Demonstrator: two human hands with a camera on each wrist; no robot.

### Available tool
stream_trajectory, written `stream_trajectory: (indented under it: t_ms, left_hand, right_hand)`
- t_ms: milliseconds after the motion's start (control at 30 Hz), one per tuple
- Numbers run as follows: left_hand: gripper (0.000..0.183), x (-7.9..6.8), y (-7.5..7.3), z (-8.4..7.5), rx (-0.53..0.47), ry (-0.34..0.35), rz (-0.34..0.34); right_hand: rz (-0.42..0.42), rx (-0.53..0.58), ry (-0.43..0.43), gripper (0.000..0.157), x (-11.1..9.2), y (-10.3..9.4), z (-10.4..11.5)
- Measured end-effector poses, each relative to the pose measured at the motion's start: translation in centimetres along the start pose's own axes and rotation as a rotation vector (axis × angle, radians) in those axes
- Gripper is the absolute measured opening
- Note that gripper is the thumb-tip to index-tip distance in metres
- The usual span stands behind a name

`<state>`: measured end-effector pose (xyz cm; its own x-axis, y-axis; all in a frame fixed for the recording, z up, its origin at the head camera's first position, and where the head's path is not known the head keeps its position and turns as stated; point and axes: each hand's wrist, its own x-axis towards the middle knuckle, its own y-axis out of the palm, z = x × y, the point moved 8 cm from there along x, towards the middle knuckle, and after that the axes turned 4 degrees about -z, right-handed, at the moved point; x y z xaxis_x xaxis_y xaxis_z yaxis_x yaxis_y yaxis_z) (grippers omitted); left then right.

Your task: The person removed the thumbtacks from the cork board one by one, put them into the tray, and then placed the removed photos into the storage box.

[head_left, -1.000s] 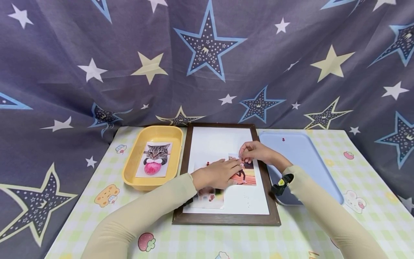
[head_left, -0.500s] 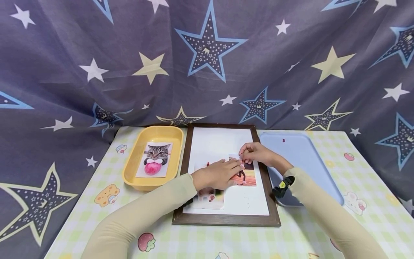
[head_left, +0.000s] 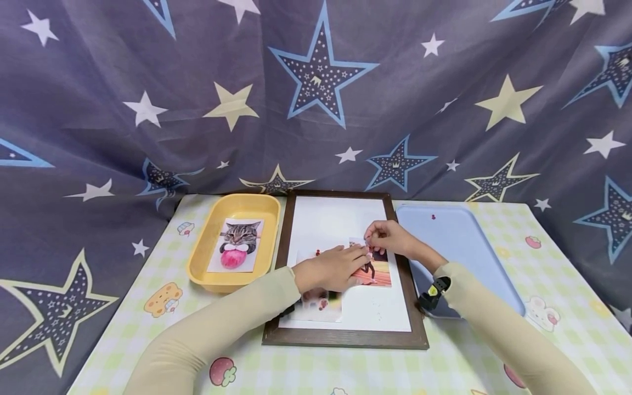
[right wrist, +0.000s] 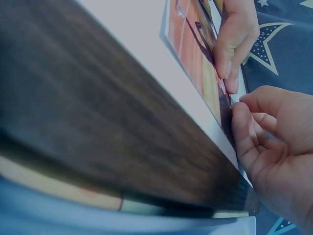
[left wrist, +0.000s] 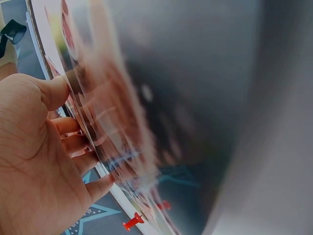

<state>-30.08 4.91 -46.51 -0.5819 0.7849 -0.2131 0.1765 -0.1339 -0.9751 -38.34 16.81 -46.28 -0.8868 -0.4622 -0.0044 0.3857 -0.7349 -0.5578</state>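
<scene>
A white board [head_left: 336, 219] with a dark brown wooden frame [head_left: 345, 339] lies on the table. My left hand [head_left: 332, 267] spreads flat across it, fingertips on a photo of a person in dark trousers [head_left: 377, 276]. At that photo's upper edge my right hand [head_left: 391, 239] pinches a push pin, mostly hidden by thumb and index finger in the right wrist view. Another photo [head_left: 308, 314], partly under my left forearm, bears a red push pin [head_left: 323, 303]. One more red push pin [left wrist: 133, 222] stands beside my left little finger in the left wrist view.
Left of the board stands a yellow tray [head_left: 196, 263] with a photo of a cat [head_left: 240, 241] in it. On the right, a light blue tray [head_left: 461, 241] carries a small red push pin [head_left: 433, 216]. A star-patterned cloth [head_left: 187, 131] hangs behind the table.
Both hands keep their places on the photo. Only the head view shifts a little, so the scene sits slightly lower in it.
</scene>
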Motion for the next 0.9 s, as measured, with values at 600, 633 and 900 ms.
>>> stream_trajectory:
  t_ms: [600,633,900]
  left_hand:
    - [0.063,-0.03,-0.08,-0.19,0.021,0.008,-0.009]
    - [0.062,-0.06,-0.09,-0.21,0.02,0.008,-0.009]
    - [0.063,-0.18,-0.07,-0.28,0.019,0.01,0.002]
  right_hand:
    - [-0.029,-0.051,-0.059,0.007,-0.4,0.19,0.7]
    - [-0.032,-0.051,-0.06,0.007,-0.37,0.15,0.62]
    - [-0.032,-0.045,-0.034,0.007,-0.21,0.16,0.23]
